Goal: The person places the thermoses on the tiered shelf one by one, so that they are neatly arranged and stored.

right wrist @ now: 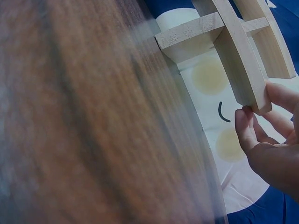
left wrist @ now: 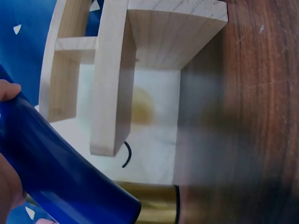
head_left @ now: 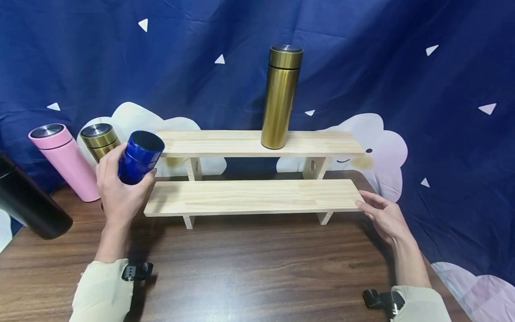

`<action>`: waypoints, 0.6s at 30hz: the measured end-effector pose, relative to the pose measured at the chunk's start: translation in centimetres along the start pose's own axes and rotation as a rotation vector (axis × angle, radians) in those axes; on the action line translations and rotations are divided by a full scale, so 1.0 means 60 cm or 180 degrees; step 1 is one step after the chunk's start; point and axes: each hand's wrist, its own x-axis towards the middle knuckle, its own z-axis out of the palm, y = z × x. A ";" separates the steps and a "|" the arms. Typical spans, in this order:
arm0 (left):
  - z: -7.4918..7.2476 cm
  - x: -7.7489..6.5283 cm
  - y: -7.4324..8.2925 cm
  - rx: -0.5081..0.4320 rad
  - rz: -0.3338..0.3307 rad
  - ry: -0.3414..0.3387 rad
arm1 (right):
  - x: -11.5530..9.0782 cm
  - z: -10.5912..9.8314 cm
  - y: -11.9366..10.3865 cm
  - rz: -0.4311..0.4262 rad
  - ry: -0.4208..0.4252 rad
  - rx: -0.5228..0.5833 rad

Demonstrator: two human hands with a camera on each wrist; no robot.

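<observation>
My left hand grips a blue thermos bottle round its upper part, to the left of a two-tier wooden shelf. In the left wrist view the blue bottle's long body slants past the shelf's left end. My right hand pinches the right end of the shelf's lower board, with the thumb and fingers on its edge. A gold thermos bottle stands on the upper board, right of its middle. Behind my left hand is a second gold bottle, partly hidden.
A pink thermos bottle and a black bottle stand at the left side of the brown wooden table. Behind the table hangs a dark blue curtain with white triangles and cloud shapes.
</observation>
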 end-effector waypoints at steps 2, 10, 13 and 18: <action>0.003 0.003 0.006 -0.0004 0.0075 -0.0054 | 0.001 -0.001 0.001 -0.0017 -0.0010 0.0033; 0.015 0.008 0.028 0.0009 0.0341 -0.0361 | -0.002 -0.005 0.003 -0.0003 -0.0024 -0.0014; 0.018 0.011 0.034 0.0084 0.0418 -0.0452 | -0.001 -0.005 0.003 0.0002 -0.0022 -0.0056; 0.025 0.017 0.045 0.0114 0.0524 -0.0500 | 0.002 -0.002 0.002 -0.0009 0.0008 -0.0054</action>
